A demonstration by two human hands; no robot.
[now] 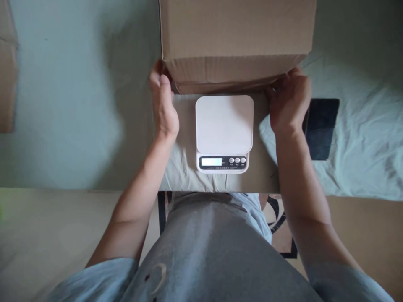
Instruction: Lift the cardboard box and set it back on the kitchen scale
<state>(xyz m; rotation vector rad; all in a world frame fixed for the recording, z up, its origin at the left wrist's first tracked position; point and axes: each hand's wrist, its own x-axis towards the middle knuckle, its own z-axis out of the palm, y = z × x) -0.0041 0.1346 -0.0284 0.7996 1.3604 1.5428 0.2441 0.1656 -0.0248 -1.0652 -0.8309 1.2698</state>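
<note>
A large brown cardboard box (236, 31) fills the top middle of the view, beyond a white digital kitchen scale (224, 126). My left hand (163, 98) grips the box's lower left corner, its thumb showing and the other fingers partly behind the cardboard. At the lower right corner, my right hand (290, 98) holds the box too, with its fingertips tucked under and hidden. Nothing lies on the scale's flat top, and its small display is lit, though I cannot read it. Whether the box rests on the table or is raised, I cannot tell.
A pale green cloth (63, 105) covers the table, whose near edge runs just in front of my body. Right of my right wrist lies a black phone (323, 129). Another piece of brown cardboard (6, 84) shows at the far left.
</note>
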